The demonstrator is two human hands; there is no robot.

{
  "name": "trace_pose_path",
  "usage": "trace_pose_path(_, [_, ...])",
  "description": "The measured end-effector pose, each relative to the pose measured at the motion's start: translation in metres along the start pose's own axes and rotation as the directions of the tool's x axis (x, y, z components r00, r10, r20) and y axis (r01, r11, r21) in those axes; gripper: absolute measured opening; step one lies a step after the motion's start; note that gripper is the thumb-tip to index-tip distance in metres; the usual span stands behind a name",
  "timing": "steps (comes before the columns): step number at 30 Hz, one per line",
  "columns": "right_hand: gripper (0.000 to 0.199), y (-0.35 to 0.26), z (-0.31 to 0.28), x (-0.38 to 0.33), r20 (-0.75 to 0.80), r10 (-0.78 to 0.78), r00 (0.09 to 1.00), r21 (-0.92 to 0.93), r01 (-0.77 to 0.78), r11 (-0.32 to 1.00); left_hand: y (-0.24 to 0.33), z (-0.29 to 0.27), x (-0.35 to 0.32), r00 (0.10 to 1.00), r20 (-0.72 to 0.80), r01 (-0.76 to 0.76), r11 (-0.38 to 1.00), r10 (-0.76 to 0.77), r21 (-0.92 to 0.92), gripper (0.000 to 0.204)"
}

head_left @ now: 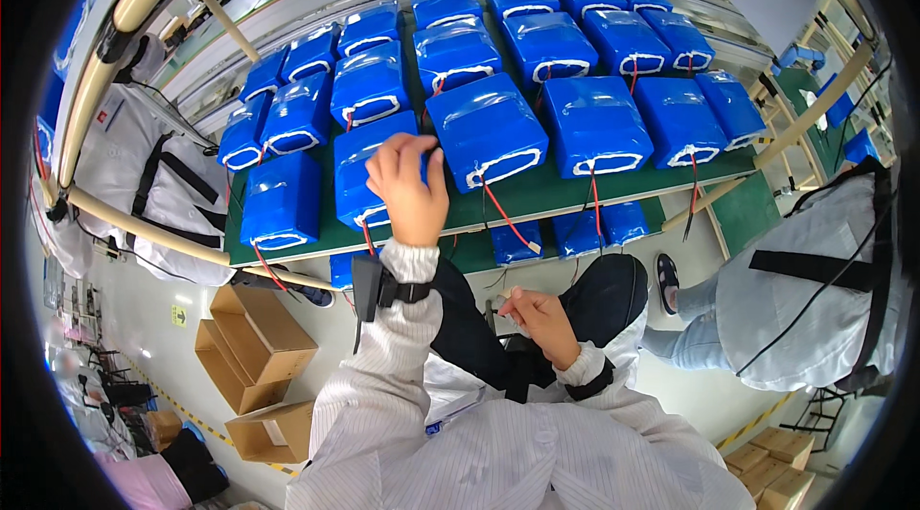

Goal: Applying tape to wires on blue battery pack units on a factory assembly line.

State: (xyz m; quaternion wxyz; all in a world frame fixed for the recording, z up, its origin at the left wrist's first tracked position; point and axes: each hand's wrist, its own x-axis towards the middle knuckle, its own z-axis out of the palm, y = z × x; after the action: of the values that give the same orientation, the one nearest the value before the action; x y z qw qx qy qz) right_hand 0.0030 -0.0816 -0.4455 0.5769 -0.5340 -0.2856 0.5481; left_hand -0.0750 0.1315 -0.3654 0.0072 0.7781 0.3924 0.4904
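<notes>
Rows of blue shrink-wrapped battery packs lie on a green shelf (460, 213), with white-edged ends and red and black leads hanging toward me. My left hand (410, 189) is over one front-row battery pack (359, 165), its fingers bent and the thumb apart; whether it touches the wrap is unclear. Just right of that hand sits a larger battery pack (489, 131). Lower down, above my lap, my right hand (544, 323) is closed with thumb and fingers drawn together. Anything between those fingertips is too small to make out.
More blue packs (577, 234) stand on a lower level beneath the shelf. Cream pipe rails (144, 227) frame the rack. A person in a pale coat (805, 289) is close on the right, another (144, 184) on the left. Open cardboard boxes (254, 347) lie on the floor.
</notes>
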Motion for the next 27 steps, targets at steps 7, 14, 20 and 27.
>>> trace_pose_path(7, [0.030, 0.013, -0.006, 0.004, -0.041, 0.027, 0.999, 0.023, -0.026, 0.999, -0.004, -0.011, -0.090, 0.697, 0.427, -0.594, 0.797, 0.576, -0.106, 0.032])
trace_pose_path(14, [0.056, 0.002, -0.007, -0.003, -0.001, -0.050, 0.999, 0.082, 0.049, 0.995, -0.006, -0.010, -0.089, 0.729, 0.418, -0.592, 0.806, 0.541, -0.011, 0.036])
trace_pose_path(20, [0.069, 0.003, -0.009, -0.001, 0.006, -0.215, 0.977, -0.009, 0.215, 0.976, 0.034, -0.032, -0.108, 0.833, 0.539, 0.093, 0.928, 0.126, -0.360, 0.032])
trace_pose_path(27, [0.069, 0.006, -0.009, -0.002, 0.030, -0.222, 0.975, -0.195, 0.224, 0.955, 0.028, -0.035, -0.135, 0.784, 0.620, 0.400, 0.788, -0.030, -0.468, 0.021])
